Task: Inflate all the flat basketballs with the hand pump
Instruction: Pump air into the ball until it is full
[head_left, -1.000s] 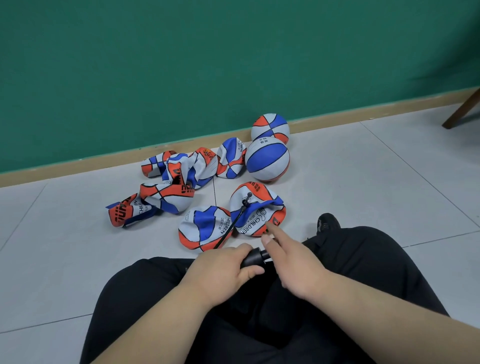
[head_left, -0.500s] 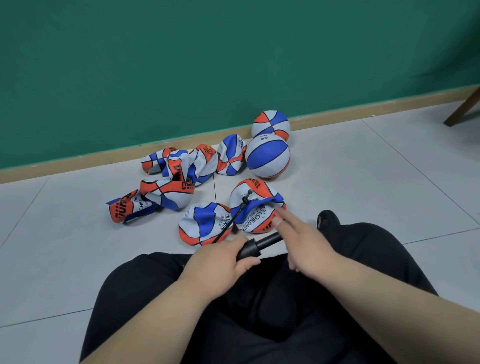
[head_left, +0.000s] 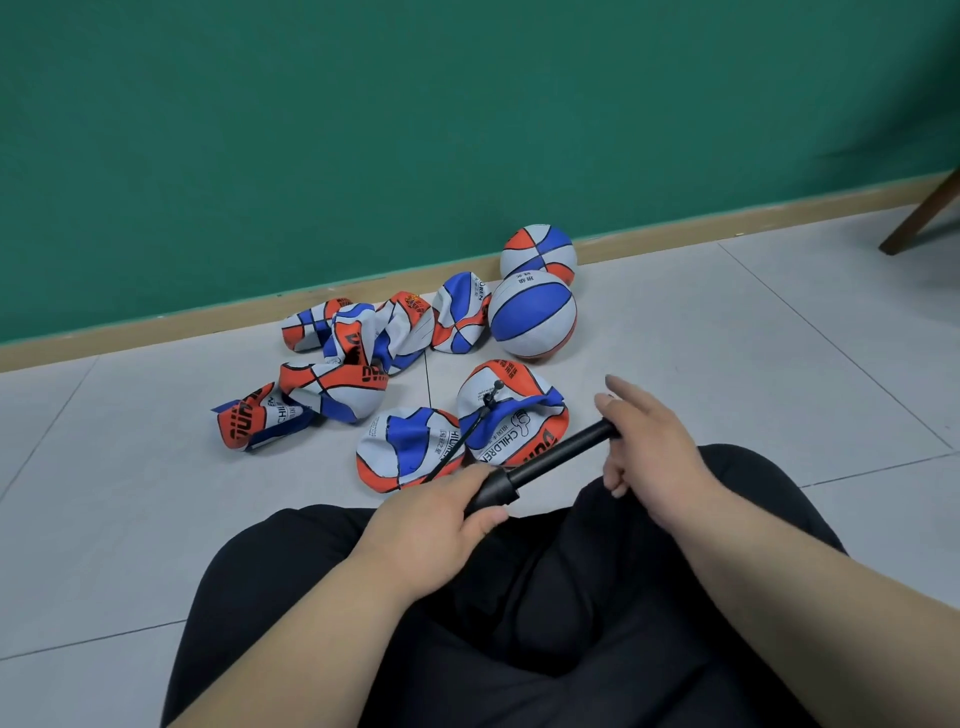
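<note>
The left hand wraps the barrel of the black plastic hand pump; the right hand grips its handle end, forefinger straight, shaft extended. A thin black hose runs to the crumpled orange, blue and white flat basketball just ahead. Mid-pumping, I judge: next, push the handle in, needle kept seated

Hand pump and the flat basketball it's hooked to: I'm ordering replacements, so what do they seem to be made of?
The hand pump looks like matte black plastic: dull, even surface. The flat basketball is probably soft rubber with a printed matte skin; it creases and folds limply.
</note>
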